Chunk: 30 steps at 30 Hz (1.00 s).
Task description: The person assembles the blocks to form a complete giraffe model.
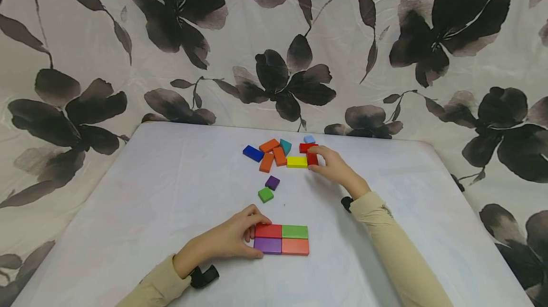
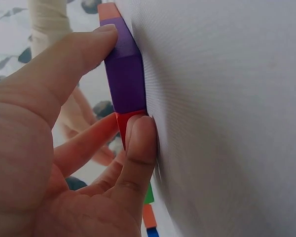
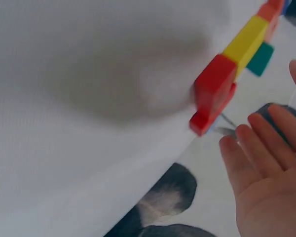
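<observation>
In front of me four blocks form a flat rectangle: a red block (image 1: 269, 231) and a green block (image 1: 295, 232) behind, a purple block (image 1: 268, 246) and a salmon block (image 1: 295, 247) in front. My left hand (image 1: 231, 234) pinches the left end, thumb on the purple block and fingers at the red one, as the left wrist view also shows. Farther off, my right hand (image 1: 336, 167) reaches to a second red block (image 1: 313, 158) beside a yellow block (image 1: 297, 162). The right wrist view shows its fingers (image 3: 276, 148) extended and holding nothing.
A loose cluster at the back of the white-covered table (image 1: 171, 193) has orange blocks (image 1: 279, 156), a blue block (image 1: 253, 153), a teal triangle (image 1: 285, 147), another red block (image 1: 306, 147) and a light blue block (image 1: 309, 139). Purple (image 1: 272, 183) and green (image 1: 265, 195) cubes lie nearer.
</observation>
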Each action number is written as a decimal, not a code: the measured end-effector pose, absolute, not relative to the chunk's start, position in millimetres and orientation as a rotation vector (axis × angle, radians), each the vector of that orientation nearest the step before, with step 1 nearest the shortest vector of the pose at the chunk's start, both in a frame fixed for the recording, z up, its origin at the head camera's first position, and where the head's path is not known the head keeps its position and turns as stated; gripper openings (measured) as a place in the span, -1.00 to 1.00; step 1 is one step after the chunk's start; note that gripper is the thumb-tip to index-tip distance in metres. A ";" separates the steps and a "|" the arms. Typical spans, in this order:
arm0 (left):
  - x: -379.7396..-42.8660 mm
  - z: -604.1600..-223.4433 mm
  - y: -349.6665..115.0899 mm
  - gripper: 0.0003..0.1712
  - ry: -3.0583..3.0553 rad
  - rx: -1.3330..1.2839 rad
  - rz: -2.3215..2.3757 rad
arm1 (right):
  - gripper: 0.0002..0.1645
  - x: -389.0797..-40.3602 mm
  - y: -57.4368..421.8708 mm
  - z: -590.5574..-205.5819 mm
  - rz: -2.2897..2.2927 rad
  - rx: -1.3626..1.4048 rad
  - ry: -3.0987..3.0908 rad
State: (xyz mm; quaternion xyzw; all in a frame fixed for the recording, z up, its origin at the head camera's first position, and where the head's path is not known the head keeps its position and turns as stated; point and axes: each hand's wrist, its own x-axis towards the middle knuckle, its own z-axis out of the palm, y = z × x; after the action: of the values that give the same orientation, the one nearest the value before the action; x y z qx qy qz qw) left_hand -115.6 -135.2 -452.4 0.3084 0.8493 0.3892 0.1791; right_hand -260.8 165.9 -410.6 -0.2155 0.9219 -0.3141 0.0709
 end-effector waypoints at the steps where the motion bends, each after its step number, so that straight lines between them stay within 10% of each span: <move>1: -115.4 -452.2 -135.3 -0.33 2.398 0.868 1.103 | -0.37 -263.3 166.6 -411.3 -0.915 -0.642 2.769; 30: -110.3 -445.5 -133.3 -0.29 2.533 0.929 0.898 | -0.47 -241.0 178.7 -431.4 -0.739 -0.685 2.741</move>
State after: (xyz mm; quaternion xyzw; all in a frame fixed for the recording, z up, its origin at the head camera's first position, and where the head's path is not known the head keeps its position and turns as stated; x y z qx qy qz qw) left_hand -110.3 -133.3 -445.5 0.3232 0.8809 0.3122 0.1483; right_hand -241.0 178.7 -431.4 -0.2332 0.9328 -0.2517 0.1103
